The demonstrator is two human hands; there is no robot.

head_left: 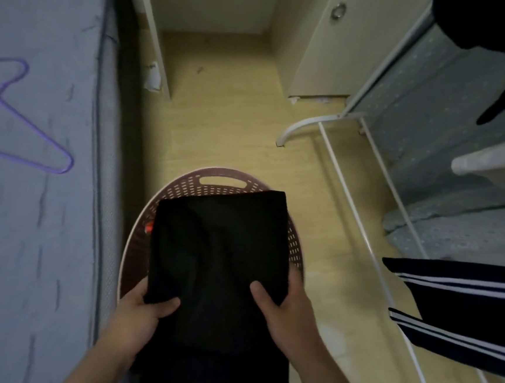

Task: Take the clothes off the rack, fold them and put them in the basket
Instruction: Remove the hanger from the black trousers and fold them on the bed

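A folded black garment (217, 267) is held flat over the pink perforated laundry basket (184, 187) on the floor. My left hand (140, 309) grips its near left edge, thumb on top. My right hand (283, 313) grips its near right edge, thumb on top as well. A bit of orange cloth (149, 228) shows inside the basket at the left. The white clothes rack (356, 182) stands to the right. Dark trousers with white stripes (461, 307) hang from it, and more dark clothes (497, 26) hang at the upper right.
A bed with a grey-blue mattress (30, 202) fills the left side, with a purple hanger (30, 129) lying on it. A cream wardrobe (328, 39) stands at the back. The wooden floor (226, 128) runs between bed and rack. A grey patterned cloth (435, 115) hangs behind the rack.
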